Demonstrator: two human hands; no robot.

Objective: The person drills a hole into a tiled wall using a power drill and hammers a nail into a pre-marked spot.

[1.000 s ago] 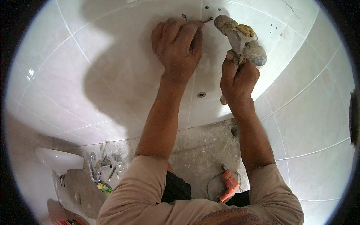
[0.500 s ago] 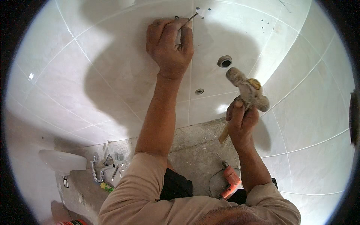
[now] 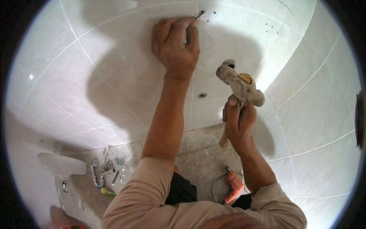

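My left hand (image 3: 176,45) is raised against the tiled wall (image 3: 126,76), its thumb and fingers pinching a thin dark nail or screw (image 3: 199,15). The tip of that piece lies at one of the small drilled holes near the top of the wall; I cannot tell how deep it sits. Lower and to the right, my right hand (image 3: 240,118) grips a ball-peen hammer (image 3: 244,87) close under its worn, dusty head. Its wooden handle comes out below my fist. The hammer head partly covers a round pipe opening (image 3: 229,63) in the wall, with a gap between it and my left hand.
An orange electric drill (image 3: 233,186) with a black cord lies on the concrete floor (image 3: 202,152) below my right arm. At the lower left are a white basin (image 3: 63,165) and chrome drain pipes (image 3: 102,176). A smaller pipe opening (image 3: 202,95) sits in the wall.
The hammer has moved left and slightly down in my right hand, its head tilting over the pipe opening. My left hand stays at the hole, still pinching the thin piece.
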